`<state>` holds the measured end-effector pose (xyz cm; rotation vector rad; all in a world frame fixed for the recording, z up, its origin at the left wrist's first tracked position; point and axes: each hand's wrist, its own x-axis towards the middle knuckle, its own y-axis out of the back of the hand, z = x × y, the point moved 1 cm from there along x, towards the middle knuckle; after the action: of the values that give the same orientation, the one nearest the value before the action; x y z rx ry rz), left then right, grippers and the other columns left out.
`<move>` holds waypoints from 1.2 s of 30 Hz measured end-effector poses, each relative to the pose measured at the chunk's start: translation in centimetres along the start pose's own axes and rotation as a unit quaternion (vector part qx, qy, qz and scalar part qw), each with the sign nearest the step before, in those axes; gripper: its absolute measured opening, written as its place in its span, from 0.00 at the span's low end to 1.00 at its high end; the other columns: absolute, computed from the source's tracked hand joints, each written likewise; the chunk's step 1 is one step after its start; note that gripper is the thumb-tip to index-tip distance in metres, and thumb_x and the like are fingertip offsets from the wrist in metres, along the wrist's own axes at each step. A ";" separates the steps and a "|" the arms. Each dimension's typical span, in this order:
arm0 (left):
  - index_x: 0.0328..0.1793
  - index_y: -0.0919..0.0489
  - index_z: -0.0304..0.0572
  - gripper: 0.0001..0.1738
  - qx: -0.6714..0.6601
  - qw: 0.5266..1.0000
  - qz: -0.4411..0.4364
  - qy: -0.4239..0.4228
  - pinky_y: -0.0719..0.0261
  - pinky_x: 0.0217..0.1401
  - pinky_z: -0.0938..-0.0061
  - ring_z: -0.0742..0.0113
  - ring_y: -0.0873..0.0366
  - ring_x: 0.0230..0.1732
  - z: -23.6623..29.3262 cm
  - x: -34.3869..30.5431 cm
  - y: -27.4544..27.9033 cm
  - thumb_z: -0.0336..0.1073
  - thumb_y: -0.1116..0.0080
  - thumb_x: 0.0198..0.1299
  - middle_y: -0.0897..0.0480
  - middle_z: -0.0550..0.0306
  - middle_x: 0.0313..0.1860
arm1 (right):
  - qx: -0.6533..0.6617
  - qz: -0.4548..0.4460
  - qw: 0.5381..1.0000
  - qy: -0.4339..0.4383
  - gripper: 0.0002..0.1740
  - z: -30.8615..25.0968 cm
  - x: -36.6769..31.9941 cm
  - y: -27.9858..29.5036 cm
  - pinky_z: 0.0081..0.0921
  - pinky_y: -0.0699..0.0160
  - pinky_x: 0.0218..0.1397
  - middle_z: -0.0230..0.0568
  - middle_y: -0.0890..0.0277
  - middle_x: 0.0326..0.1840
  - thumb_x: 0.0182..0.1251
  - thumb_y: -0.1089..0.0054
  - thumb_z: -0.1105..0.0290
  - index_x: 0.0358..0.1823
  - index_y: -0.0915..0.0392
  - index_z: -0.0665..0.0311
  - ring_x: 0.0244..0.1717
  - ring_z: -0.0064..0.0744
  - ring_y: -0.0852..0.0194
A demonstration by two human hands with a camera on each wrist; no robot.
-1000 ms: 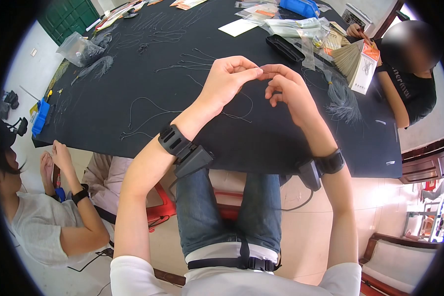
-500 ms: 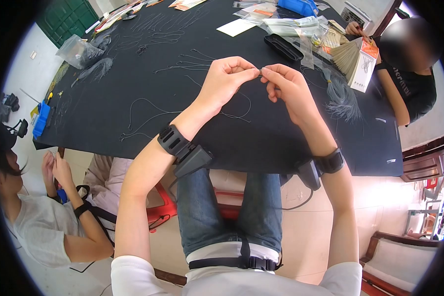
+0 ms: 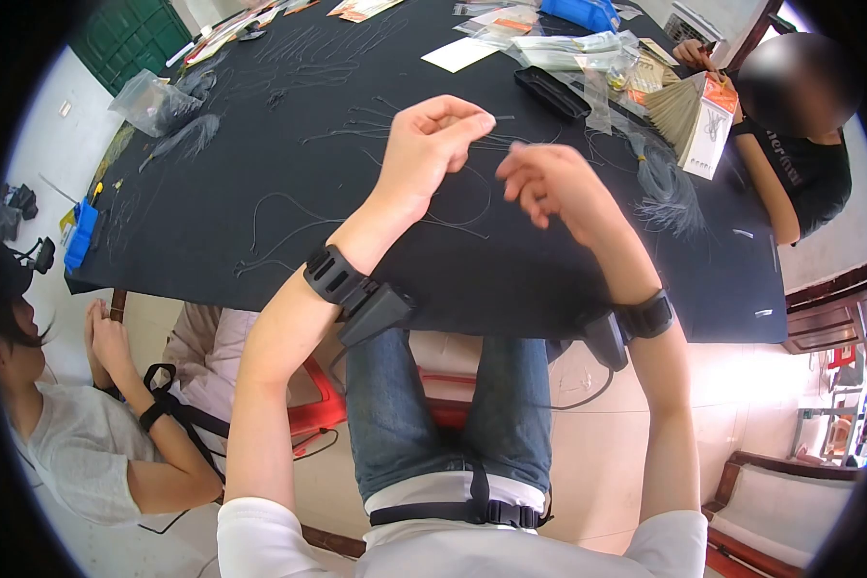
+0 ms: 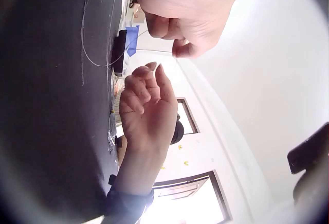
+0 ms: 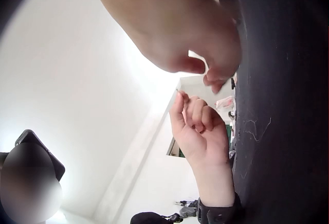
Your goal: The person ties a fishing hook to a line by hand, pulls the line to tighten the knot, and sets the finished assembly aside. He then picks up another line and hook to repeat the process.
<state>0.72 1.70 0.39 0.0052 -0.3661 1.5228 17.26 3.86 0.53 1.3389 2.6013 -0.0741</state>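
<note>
Thumb and forefinger of my left hand (image 3: 428,154) pinch a thin grey line (image 3: 506,118), whose short end sticks out past the fingertips in the head view. In the left wrist view the line (image 4: 84,39) loops down beside the black table. My right hand (image 3: 561,188) is apart from the left, a little to its right, blurred, its fingers loosely bent with nothing visible in them. Between and below the hands a looped grey line (image 3: 294,229) lies on the black tablecloth (image 3: 356,270).
Several line strands (image 3: 318,72) lie at the back left. A black case (image 3: 552,92), clear packets (image 3: 573,48), a line bundle (image 3: 667,188) and a stack of cards (image 3: 708,125) lie right. People sit at both sides.
The hands, which met at their fingertips, are now apart. My right hand has moved down and its fingers have loosened; my left has moved slightly up and left with the line.
</note>
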 end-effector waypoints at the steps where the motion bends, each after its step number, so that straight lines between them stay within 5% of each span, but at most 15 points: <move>1: 0.34 0.22 0.37 0.05 -0.035 0.999 -0.002 -0.007 0.53 0.17 0.86 0.86 0.47 0.15 0.3 0.0 0.1 0.31 0.44 0.56 0.37 0.73 0.15 | -0.045 -0.049 0.997 -0.045 0.20 -0.4 -0.5 -0.3 0.17 0.34 0.16 0.43 0.25 0.25 0.65 0.55 0.59 0.38 0.25 0.73 0.16 0.22 0.34; 5: 0.36 0.23 0.35 0.05 -0.140 0.989 -0.039 -0.011 0.52 0.17 0.87 0.86 0.48 0.15 1.1 0.0 0.3 0.29 0.46 0.57 0.40 0.74 0.15 | 0.053 -0.261 0.960 -0.083 0.21 0.6 -0.8 -2.3 0.24 0.21 0.31 0.53 0.23 0.40 0.68 0.60 0.62 0.48 0.30 0.76 0.33 0.35 0.22; 6: 0.36 0.24 0.34 0.05 -0.157 0.986 -0.060 -0.007 0.52 0.17 0.86 0.86 0.48 0.16 1.1 -0.1 0.3 0.28 0.48 0.58 0.39 0.73 0.16 | 0.084 -0.288 0.951 -0.074 0.22 0.8 -0.7 -2.6 0.31 0.24 0.48 0.54 0.28 0.50 0.68 0.60 0.63 0.54 0.34 0.75 0.48 0.39 0.27; 10: 0.36 0.25 0.35 0.04 -0.188 0.971 -0.145 0.013 0.50 0.17 0.87 0.85 0.47 0.16 0.6 -0.5 -0.3 0.28 0.48 0.58 0.37 0.71 0.17 | 0.268 -0.287 0.920 -0.002 0.22 1.8 0.5 -2.6 0.38 0.42 0.65 0.52 0.38 0.61 0.66 0.59 0.66 0.57 0.37 0.73 0.60 0.40 0.37; 13: 0.36 0.24 0.36 0.03 -0.167 0.975 -0.137 0.048 0.50 0.18 0.87 0.85 0.46 0.16 0.4 -0.9 -0.7 0.28 0.47 0.57 0.36 0.71 0.17 | 0.397 -0.274 0.871 0.089 0.22 1.4 1.3 -1.1 0.38 0.42 0.65 0.53 0.37 0.59 0.65 0.59 0.67 0.56 0.37 0.74 0.59 0.41 0.37; 18: 0.34 0.22 0.38 0.03 -0.081 0.986 -0.122 0.086 0.52 0.17 0.86 0.85 0.48 0.14 0.2 -0.5 -0.5 0.29 0.45 0.57 0.37 0.73 0.15 | 0.427 0.026 0.899 0.095 0.15 1.6 1.6 0.3 0.34 0.34 0.58 0.48 0.28 0.44 0.72 0.67 0.66 0.47 0.35 0.70 0.50 0.40 0.31; 25: 0.32 0.22 0.39 0.04 -0.058 0.987 -0.084 0.126 0.53 0.16 0.87 0.87 0.50 0.14 -0.8 0.8 0.7 0.31 0.43 0.55 0.40 0.75 0.13 | 0.450 0.053 0.882 0.133 0.10 2.5 2.5 3.4 0.24 0.34 0.36 0.30 0.41 0.22 0.71 0.66 0.67 0.36 0.36 0.63 0.26 0.25 0.40; 26: 0.32 0.22 0.39 0.04 -0.082 0.988 -0.074 0.112 0.54 0.16 0.87 0.87 0.50 0.14 -0.6 0.8 1.0 0.31 0.43 0.55 0.41 0.75 0.13 | 0.464 0.011 0.881 0.089 0.10 2.6 2.4 3.7 0.17 0.45 0.22 0.25 0.49 0.17 0.70 0.66 0.67 0.35 0.37 0.62 0.17 0.19 0.50; 29: 0.32 0.21 0.40 0.03 -0.080 0.988 -0.069 0.113 0.52 0.17 0.87 0.86 0.48 0.14 -0.1 1.0 1.3 0.31 0.41 0.54 0.38 0.74 0.13 | 0.415 0.036 0.907 0.054 0.10 2.3 2.2 3.5 0.15 0.59 0.15 0.22 0.55 0.14 0.71 0.66 0.66 0.33 0.37 0.62 0.12 0.16 0.60; 36: 0.31 0.20 0.41 0.05 0.198 0.970 -0.059 0.127 0.53 0.17 0.86 0.86 0.48 0.14 -0.1 1.0 1.4 0.33 0.41 0.52 0.34 0.73 0.14 | 0.378 0.188 0.900 0.109 0.13 2.0 2.2 5.0 0.16 0.64 0.13 0.21 0.57 0.14 0.72 0.65 0.64 0.28 0.40 0.60 0.12 0.14 0.65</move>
<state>-0.60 2.80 0.28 0.1434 0.1442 1.4368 20.41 8.33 -1.62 2.1820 2.5115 -1.0134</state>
